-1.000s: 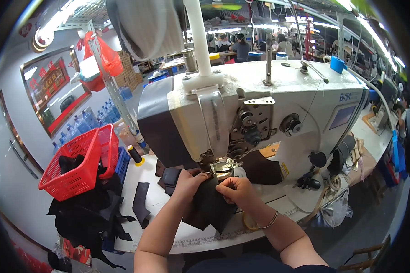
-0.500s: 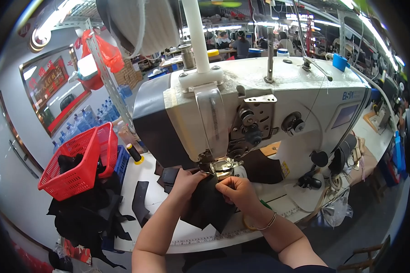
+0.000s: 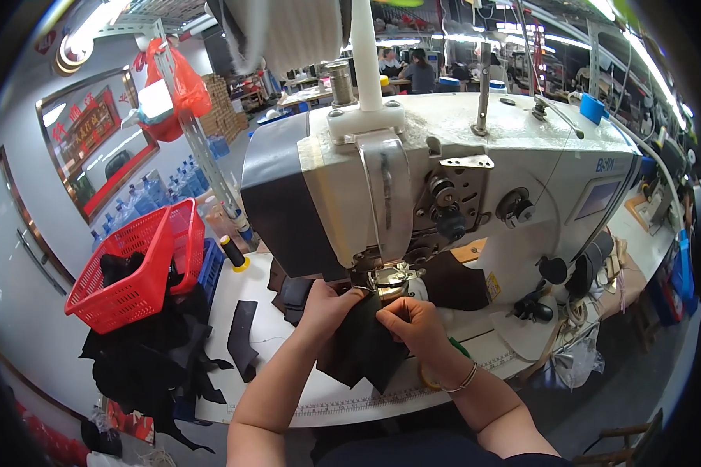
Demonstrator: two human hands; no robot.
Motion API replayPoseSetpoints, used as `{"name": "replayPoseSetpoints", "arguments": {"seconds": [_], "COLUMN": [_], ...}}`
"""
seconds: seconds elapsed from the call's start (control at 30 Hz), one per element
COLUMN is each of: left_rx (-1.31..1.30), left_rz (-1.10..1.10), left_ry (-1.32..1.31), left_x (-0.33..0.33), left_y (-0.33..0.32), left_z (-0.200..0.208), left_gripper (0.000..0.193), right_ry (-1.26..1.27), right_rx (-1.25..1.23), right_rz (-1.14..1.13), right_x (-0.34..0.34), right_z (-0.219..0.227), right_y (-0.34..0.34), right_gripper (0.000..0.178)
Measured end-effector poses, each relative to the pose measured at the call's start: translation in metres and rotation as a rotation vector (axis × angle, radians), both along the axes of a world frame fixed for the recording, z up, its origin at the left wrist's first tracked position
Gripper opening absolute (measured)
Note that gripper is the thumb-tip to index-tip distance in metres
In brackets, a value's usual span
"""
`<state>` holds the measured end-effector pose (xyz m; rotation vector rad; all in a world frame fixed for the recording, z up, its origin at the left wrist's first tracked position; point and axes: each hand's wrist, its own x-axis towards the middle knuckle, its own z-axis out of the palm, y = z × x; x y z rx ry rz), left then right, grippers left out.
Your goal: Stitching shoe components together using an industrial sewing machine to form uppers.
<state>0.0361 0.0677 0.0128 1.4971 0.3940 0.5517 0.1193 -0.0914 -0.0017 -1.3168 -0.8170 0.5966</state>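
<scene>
Left hand (image 3: 327, 308) and right hand (image 3: 413, 321) are bare, as are both forearms (image 3: 483, 403). Right wrist wears a thin, shiny, metallic-looking bangle (image 3: 467, 378). Clothing (image 3: 413, 456) at bottom edge is dark, navy-looking, plain where visible; finer details unclear.

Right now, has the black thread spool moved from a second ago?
No, the black thread spool stands at the same spot beside the blue crate.

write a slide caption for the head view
Left hand and right hand on dark, flat, leather-like pieces at a white-and-grey, bulky sewing machine.
</scene>
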Motion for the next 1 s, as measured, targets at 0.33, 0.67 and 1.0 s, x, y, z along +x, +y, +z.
{"name": "replayPoseSetpoints", "arguments": {"seconds": [0.33,0.67,1.0], "left_rx": [0.158,0.482,-0.665], "left_rz": [-0.072,0.299,-0.161], "left_ry": [0.036,-0.057,-0.082], "left_x": [-0.008,-0.014,-0.085], "left_y": [0.001,0.006,-0.101], "left_z": [0.003,-0.037,-0.104], "left_gripper": [0.022,0.044,0.059], "right_ry": [0.029,-0.465,-0.573], "right_rx": [-0.031,-0.15,-0.279], "right_rz": [0.027,-0.038,0.139], "right_x": [0.006,0.006,0.01], "right_z": [-0.005,-0.022,-0.019], "right_y": [-0.003,-0.022,-0.046], "right_gripper": [0.016,0.022,0.026]}}
